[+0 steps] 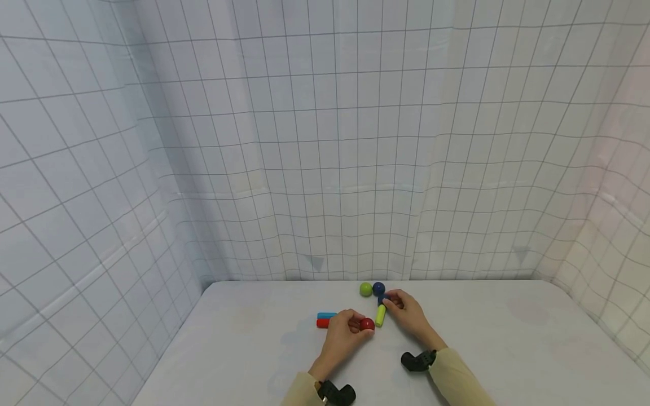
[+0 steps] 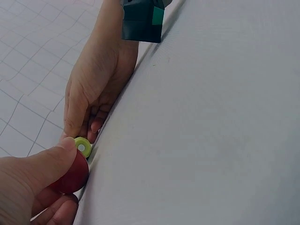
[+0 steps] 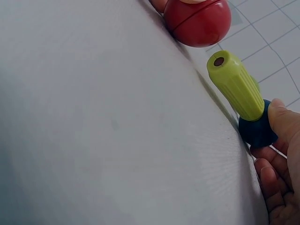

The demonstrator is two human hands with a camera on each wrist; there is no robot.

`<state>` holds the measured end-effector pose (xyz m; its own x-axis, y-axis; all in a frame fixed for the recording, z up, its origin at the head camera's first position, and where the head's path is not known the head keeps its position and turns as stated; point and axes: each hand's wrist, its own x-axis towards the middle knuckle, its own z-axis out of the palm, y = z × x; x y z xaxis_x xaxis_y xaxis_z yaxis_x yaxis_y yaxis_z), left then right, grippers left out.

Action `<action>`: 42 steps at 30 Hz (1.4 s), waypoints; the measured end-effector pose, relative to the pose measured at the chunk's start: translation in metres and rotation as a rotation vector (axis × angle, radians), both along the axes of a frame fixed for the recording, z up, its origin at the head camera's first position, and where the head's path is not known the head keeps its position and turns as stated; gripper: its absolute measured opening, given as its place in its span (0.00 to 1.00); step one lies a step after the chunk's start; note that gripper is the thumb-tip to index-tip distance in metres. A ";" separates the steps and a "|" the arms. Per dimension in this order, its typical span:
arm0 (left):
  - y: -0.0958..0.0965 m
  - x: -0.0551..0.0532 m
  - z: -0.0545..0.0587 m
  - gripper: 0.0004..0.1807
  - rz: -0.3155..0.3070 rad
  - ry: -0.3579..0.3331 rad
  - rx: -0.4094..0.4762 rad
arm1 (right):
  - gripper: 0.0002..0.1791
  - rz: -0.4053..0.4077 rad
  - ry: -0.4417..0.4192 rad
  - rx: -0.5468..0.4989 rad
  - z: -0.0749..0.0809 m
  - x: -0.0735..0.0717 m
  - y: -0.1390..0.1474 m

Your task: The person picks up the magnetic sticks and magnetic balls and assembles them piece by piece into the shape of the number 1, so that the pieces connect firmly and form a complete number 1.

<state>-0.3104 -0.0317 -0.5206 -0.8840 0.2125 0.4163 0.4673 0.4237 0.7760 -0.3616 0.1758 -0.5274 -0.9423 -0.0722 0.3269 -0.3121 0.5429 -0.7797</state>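
Observation:
My left hand (image 1: 341, 340) pinches a glossy red ball (image 1: 367, 324) between thumb and fingers, low over the white table; a groove runs round the ball (image 3: 199, 21) in the right wrist view. My right hand (image 1: 410, 317) pinches a dark blue ball (image 3: 258, 125), partly hidden by the thumb. A yellow-green ribbed handle (image 3: 236, 86) with a hole in its end meets this ball; I cannot tell if they are joined. In the left wrist view only the end of the handle (image 2: 82, 147) shows, just past the red ball (image 2: 74, 175).
Behind the right hand, a green ball (image 1: 365, 289) and another dark blue ball (image 1: 378, 288) sit side by side near the table's back edge. A blue stick (image 1: 326, 316) and a red stick (image 1: 323, 323) lie left, partly behind the left hand. A gridded white curtain (image 1: 335, 169) hangs behind.

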 end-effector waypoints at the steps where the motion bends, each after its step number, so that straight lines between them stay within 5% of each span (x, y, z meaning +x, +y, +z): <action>1: 0.000 0.000 0.000 0.16 -0.002 0.000 0.002 | 0.14 0.000 -0.001 0.001 0.000 0.000 0.000; 42: 0.005 0.004 -0.002 0.16 -0.008 -0.049 0.041 | 0.15 -0.009 0.005 0.005 0.003 0.002 -0.002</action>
